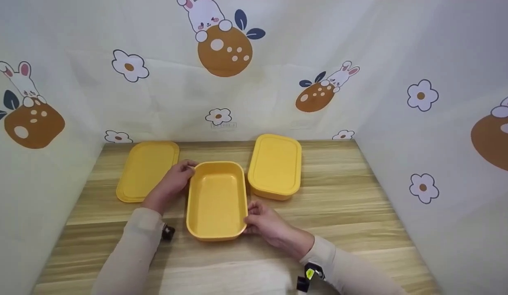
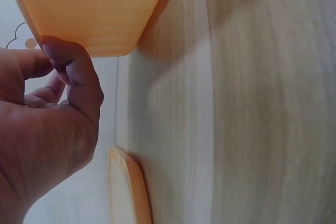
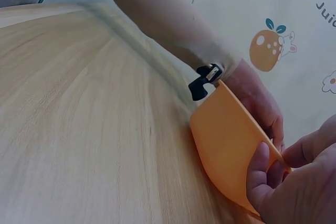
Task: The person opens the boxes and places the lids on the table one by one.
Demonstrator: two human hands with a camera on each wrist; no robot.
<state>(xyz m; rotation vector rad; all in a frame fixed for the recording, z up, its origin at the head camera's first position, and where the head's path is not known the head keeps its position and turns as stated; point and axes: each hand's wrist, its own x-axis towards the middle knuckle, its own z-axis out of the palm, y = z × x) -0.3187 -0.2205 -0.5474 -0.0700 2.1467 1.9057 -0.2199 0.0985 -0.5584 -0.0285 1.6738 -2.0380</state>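
Observation:
An open yellow rectangular food container [image 1: 217, 200], its inside bare, is held between both hands over the middle of the wooden table. My left hand [image 1: 174, 182] pinches its rim at the far left corner; in the left wrist view, bent fingers [image 2: 73, 66] lie against the container's outer wall [image 2: 94, 9]. At the near right corner my right hand [image 1: 272, 227] pinches the rim, with the thumb and fingers on either side of the wall [image 3: 231, 140] in the right wrist view. The container casts a shadow on the wood beneath it.
A flat yellow lid [image 1: 149, 170] lies at the back left, beside the left forearm. To the right of the held container stands a second yellow container with its lid on [image 1: 276, 164]. Patterned cloth [image 1: 163, 102] walls in the table at the back and both sides.

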